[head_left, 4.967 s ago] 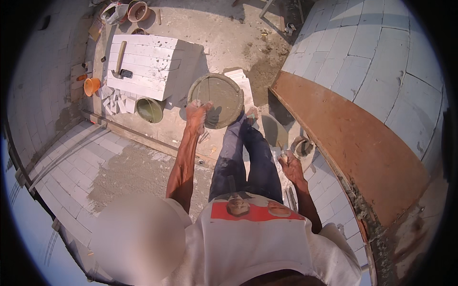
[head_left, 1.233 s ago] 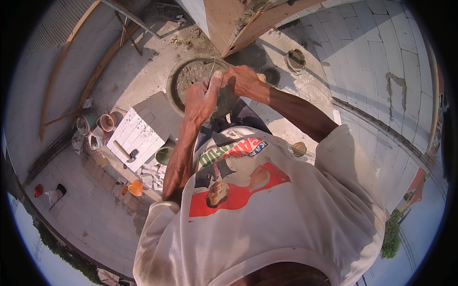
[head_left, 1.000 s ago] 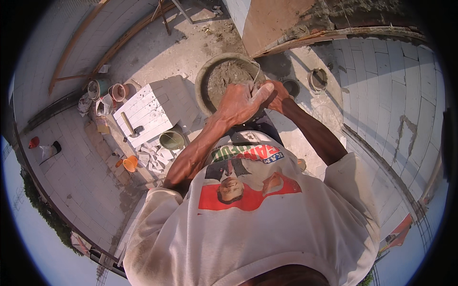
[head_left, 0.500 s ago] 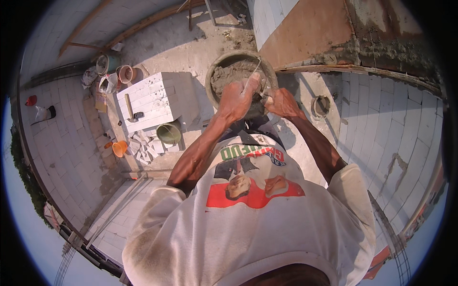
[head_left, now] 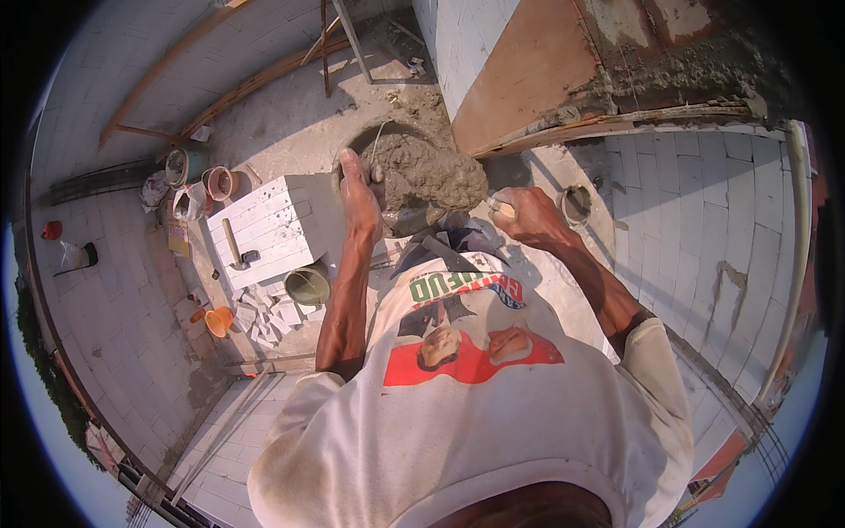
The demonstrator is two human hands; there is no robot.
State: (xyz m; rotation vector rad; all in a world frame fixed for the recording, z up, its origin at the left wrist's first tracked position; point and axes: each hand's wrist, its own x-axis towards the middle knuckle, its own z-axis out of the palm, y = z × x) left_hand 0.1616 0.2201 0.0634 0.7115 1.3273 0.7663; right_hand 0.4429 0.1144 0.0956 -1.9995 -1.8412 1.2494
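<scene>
My left hand (head_left: 361,198) is closed at the left side of the grey mortar bucket (head_left: 341,141), by its thin wire handle (head_left: 378,134). My right hand (head_left: 535,216) is wrapped round a short tan handle (head_left: 504,209), probably a trowel's; the tool's blade is hidden. A large lumpy mass of wet mortar (head_left: 440,176) lies between my hands, bulging toward the right one and covering much of the bucket's opening. My dark-trousered legs show just below the bucket.
A stack of white blocks (head_left: 255,229) with a hammer (head_left: 231,242) stands left, beside broken pieces, a green bucket (head_left: 306,286) and orange containers (head_left: 218,321). More pails (head_left: 183,167) sit upper left, timber props (head_left: 352,48) farther off. A brown board (head_left: 519,88) rises upper right; a small bucket (head_left: 576,204) stands right.
My hands have moved apart, the left one leftward to the bucket's side, the right one a little lower. The mortar now bulges up and rightward over the bucket, which sits farther left in view.
</scene>
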